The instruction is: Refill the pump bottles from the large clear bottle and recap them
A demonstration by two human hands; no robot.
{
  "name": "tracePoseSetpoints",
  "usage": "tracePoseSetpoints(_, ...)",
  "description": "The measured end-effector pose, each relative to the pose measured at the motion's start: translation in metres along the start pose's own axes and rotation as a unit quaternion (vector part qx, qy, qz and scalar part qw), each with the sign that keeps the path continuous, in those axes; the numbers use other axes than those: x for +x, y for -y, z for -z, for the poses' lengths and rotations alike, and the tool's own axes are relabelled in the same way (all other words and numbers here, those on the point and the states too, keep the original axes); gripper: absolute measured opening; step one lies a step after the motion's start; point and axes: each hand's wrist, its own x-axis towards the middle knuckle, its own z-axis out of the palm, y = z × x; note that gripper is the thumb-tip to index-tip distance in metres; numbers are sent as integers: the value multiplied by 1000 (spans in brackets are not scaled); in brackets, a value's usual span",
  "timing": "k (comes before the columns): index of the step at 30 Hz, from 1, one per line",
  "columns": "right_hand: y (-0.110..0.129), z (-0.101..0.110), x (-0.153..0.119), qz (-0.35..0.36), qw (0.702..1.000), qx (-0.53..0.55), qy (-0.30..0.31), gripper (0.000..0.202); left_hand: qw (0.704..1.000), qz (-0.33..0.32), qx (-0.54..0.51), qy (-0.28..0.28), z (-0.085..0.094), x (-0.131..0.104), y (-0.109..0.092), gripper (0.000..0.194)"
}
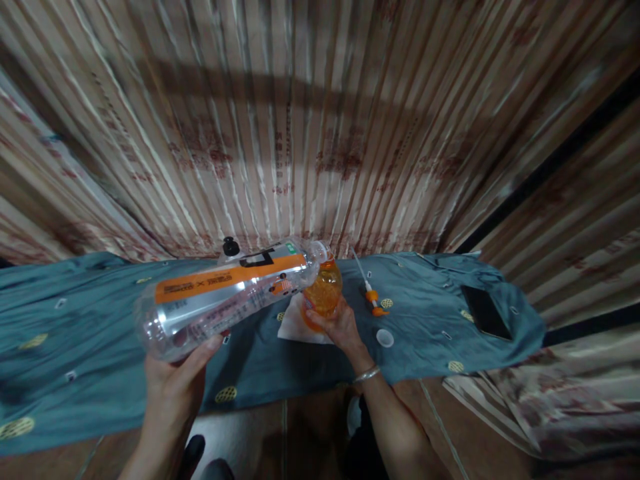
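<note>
My left hand [183, 370] is closed around the base of a large clear plastic bottle [230, 293] with an orange and silver label. That bottle is tipped, its neck pointing right at the mouth of an orange bottle [324, 290]. Whether liquid flows between them I cannot make out. My right hand [340, 327] grips the lower part of the orange bottle, which stands on a white cloth or tissue [295, 323]. To the right lies an orange pump dispenser head [373, 300] with a long pale tube. A small white cap [385, 338] rests near my right wrist.
A black phone [485, 311] lies at the right end of the teal patterned cloth [425, 313]. Behind the clear bottle stands another container with a black top [231, 246]. Pleated curtains [280, 133] rise along the back and right.
</note>
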Motion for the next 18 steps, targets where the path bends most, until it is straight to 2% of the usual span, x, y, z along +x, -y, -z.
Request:
tracePoseSetpoints(7,1,2,1,-26,1000,9,14,63,1000,-3,-6,6,-1,0,-2,55)
tracePoseSetpoints(18,-3,-2,0,11,1000,3,-12,61,1000,-13,-6,13,0,-1,-1,49)
